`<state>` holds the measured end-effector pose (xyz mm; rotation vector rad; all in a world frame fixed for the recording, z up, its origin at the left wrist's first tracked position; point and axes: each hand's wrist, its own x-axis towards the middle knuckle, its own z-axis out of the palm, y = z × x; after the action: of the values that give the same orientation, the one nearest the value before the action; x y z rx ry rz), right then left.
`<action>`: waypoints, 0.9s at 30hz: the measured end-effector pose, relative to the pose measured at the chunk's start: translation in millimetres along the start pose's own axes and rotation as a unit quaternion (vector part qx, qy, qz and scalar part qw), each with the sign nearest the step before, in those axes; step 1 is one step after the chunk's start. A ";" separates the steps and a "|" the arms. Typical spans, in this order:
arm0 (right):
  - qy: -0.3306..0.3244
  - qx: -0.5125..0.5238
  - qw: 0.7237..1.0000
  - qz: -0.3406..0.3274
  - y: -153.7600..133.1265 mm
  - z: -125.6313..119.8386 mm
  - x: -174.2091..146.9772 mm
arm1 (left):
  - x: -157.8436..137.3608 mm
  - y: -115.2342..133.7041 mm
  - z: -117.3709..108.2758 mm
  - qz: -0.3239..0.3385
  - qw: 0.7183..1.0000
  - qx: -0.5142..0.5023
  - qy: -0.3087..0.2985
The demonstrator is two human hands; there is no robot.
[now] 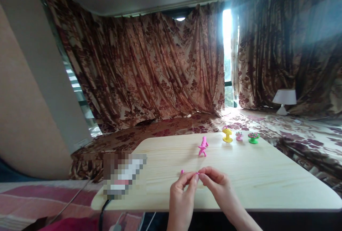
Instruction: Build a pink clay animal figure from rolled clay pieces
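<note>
My left hand (184, 186) and my right hand (215, 184) meet over the near part of the table. Both pinch a tiny pink piece (197, 173), which looks like modelling clay and is mostly hidden by the fingertips. Just beyond my left fingers, a small pink bit (182, 171) shows on the table side; its lower part is covered. Farther off stands a pink figure (203, 147) with thin limbs sticking out, touched by neither hand.
Along the table's (160, 152) far right stand a yellow mushroom-like figure (227, 135), a small pink one (239, 136) and a green one with pink dots (253, 138). A blurred-out object (125, 175) with a black cable lies at left. A white lamp (284, 97) stands behind.
</note>
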<state>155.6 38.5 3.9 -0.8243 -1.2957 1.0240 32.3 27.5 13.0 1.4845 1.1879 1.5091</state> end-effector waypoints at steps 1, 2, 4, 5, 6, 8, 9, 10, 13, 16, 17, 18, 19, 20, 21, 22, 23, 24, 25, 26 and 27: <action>-0.008 -0.002 1.000 -0.004 -2.7 -1.5 -1.1 | 0.1 -0.4 0.1 -0.020 0.999 -0.032 0.005; -0.013 -0.007 1.000 -0.010 -5.5 -3.3 -1.9 | 0.3 -0.9 0.1 -0.039 0.997 -0.060 0.006; -0.007 -0.023 0.999 -0.024 -10.5 -6.4 -2.2 | -0.2 -0.8 0.4 -0.062 0.994 -0.089 -0.006; -0.001 -0.035 0.999 -0.032 -12.4 -7.0 -1.6 | -1.1 0.0 1.0 -0.065 0.994 -0.092 -0.019; 0.003 -0.048 0.998 -0.039 -13.7 -6.8 -0.7 | -2.4 1.4 1.8 -0.062 0.993 -0.090 -0.037; -0.003 -0.080 0.996 -0.044 -13.3 -4.4 1.9 | -6.5 4.8 4.3 -0.056 0.991 -0.092 -0.078; -0.008 -0.095 0.995 -0.041 -11.7 -2.7 3.2 | -9.2 6.2 5.9 -0.057 0.989 -0.102 -0.096; -0.009 -0.111 0.993 -0.039 -9.4 -1.2 4.5 | -12.2 7.0 7.7 -0.064 0.985 -0.121 -0.108; 0.016 -0.173 0.983 -0.055 -2.2 -0.4 7.3 | -21.9 5.6 14.1 -0.117 0.961 -0.226 -0.109; 0.047 -0.264 0.956 -0.120 0.3 -5.4 6.6 | -28.4 4.3 19.9 -0.193 0.901 -0.369 -0.124; 0.051 -0.297 0.943 -0.144 -0.1 -6.9 5.0 | -29.1 5.3 20.9 -0.213 0.875 -0.410 -0.146; 0.050 -0.328 0.929 -0.165 -0.8 -7.6 2.6 | -28.9 7.1 21.2 -0.226 0.850 -0.443 -0.172; 0.044 -0.356 0.915 -0.183 -1.7 -7.2 -0.4 | -28.0 9.2 20.9 -0.231 0.829 -0.469 -0.197; 0.033 -0.383 0.902 -0.195 -2.7 -5.7 -4.0 | -26.5 11.3 20.1 -0.232 0.813 -0.488 -0.217; 0.017 -0.407 0.889 -0.207 -3.7 -3.0 -7.6 | -24.8 12.9 18.8 -0.228 0.803 -0.502 -0.225; -0.003 -0.428 0.877 -0.218 -4.7 0.5 -10.9 | -23.0 13.9 17.4 -0.223 0.797 -0.514 -0.224; -0.027 -0.445 0.866 -0.229 -5.8 4.3 -13.3 | -21.5 14.1 15.9 -0.217 0.795 -0.525 -0.214; -0.053 -0.458 0.855 -0.238 -7.2 7.9 -14.5 | -20.3 13.9 14.7 -0.211 0.794 -0.533 -0.202; -0.075 -0.468 0.846 -0.244 -8.6 10.8 -14.2 | -19.6 13.5 13.8 -0.209 0.793 -0.539 -0.193; -0.089 -0.476 0.841 -0.243 -10.2 12.6 -12.6 | -19.4 13.3 13.3 -0.207 0.791 -0.544 -0.188; -0.094 -0.481 0.839 -0.235 -11.7 13.2 -10.0 | -19.5 13.5 13.0 -0.209 0.789 -0.546 -0.188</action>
<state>144.3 24.2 12.7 -1.0593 -2.0957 -0.0164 48.8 6.5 17.9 0.5912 0.2101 1.1369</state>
